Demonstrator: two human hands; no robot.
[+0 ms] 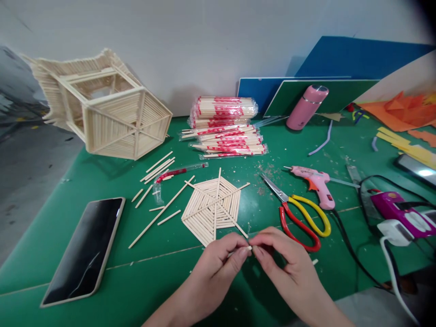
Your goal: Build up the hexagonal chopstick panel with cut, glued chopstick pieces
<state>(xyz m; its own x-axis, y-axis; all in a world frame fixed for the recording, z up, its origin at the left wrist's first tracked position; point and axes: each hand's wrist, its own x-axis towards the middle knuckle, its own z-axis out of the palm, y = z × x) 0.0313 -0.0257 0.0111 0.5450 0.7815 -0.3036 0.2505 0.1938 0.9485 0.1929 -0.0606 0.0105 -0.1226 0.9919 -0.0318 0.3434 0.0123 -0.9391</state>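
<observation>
Stick [250,248], long axis crosswise, tip rightward

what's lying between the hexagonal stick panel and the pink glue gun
The head view shows red-and-yellow-handled scissors between the stick panel and glue gun, plus small scraps.

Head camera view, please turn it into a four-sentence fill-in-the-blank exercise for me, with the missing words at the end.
1. The hot glue gun and the insulated bottle are both coloured ____.
2. The scissors have one yellow handle and one ____ handle.
3. In this view, the cream-cased smartphone lies to the ____ of the hexagonal stick panel.
4. The hand nearer the scissors is the person's ____ one.

Missing words: pink; red; left; right.
</observation>
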